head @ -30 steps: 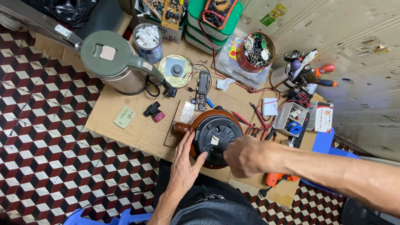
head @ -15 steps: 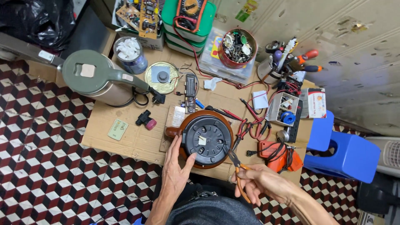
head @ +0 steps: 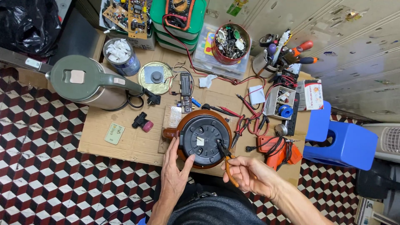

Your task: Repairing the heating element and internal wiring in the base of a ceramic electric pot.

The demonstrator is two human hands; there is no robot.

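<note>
A brown round appliance [head: 205, 137] lies upside down on a cardboard sheet [head: 125, 137], its black base plate facing up. My left hand [head: 175, 173] rests flat against its near left rim, fingers spread. My right hand [head: 248, 175] grips orange-handled pliers [head: 227, 160], whose dark jaws touch the right side of the black base plate.
A green-lidded kettle [head: 89, 81], a tin of white scraps [head: 120, 55], a round metal disc [head: 156, 76], a red tin of parts [head: 230, 43], a tool cup [head: 275, 56], red and black probe leads [head: 246, 121], an orange drill [head: 278, 150] and a blue stool [head: 339, 139] surround the work.
My right hand left the appliance's right edge, drew back toward me, and now holds pliers with the jaws set on the base plate. My left hand stayed on the rim.
</note>
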